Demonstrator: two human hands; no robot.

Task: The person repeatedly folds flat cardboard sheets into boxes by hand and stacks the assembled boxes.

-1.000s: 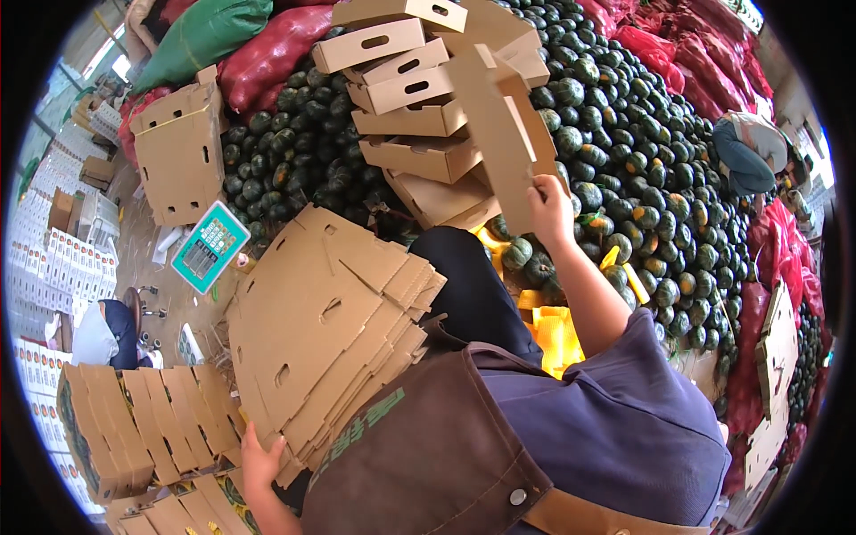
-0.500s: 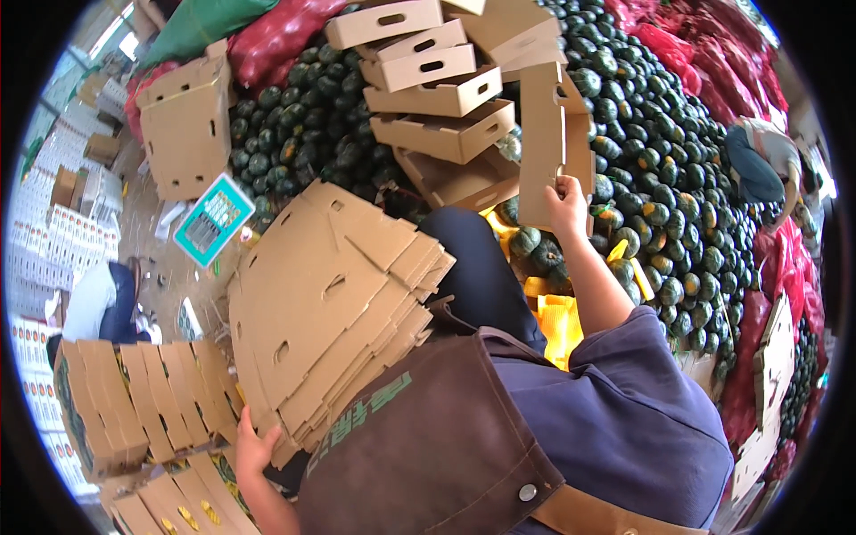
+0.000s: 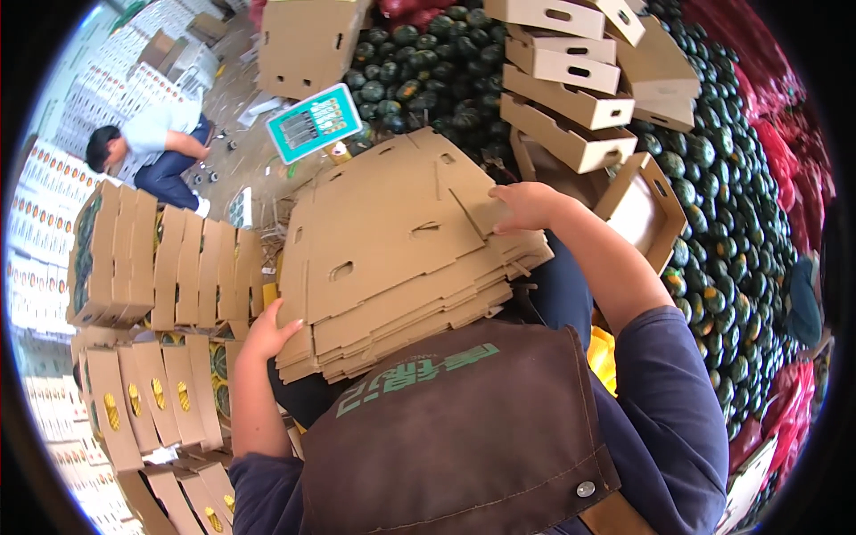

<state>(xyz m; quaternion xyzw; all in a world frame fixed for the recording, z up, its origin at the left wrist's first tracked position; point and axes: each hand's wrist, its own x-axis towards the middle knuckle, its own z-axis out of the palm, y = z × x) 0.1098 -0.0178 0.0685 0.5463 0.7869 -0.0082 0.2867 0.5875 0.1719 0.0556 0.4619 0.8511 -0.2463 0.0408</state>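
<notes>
flat cardboard (image 3: 379, 245): tan | apron (image 3: 446, 446): brown, green print | squashes (image 3: 703, 153): dark green, orange-patched

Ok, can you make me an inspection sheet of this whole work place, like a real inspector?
Surface: lap, mostly covered by a flat cardboard stack.
Job's things: the stack has uneven edges and slots; formed open trays are piled beyond it, to the right.
Clutter: pale scraps on the floor.
Grips: left grip at the stack's near-left edge; right grip at its far-right corner; how tightly, can't tell.
Cables: nothing seen.
Surroundings: dark green squash heaped to the right; filled boxes at left; a crouching person farther back.
</notes>
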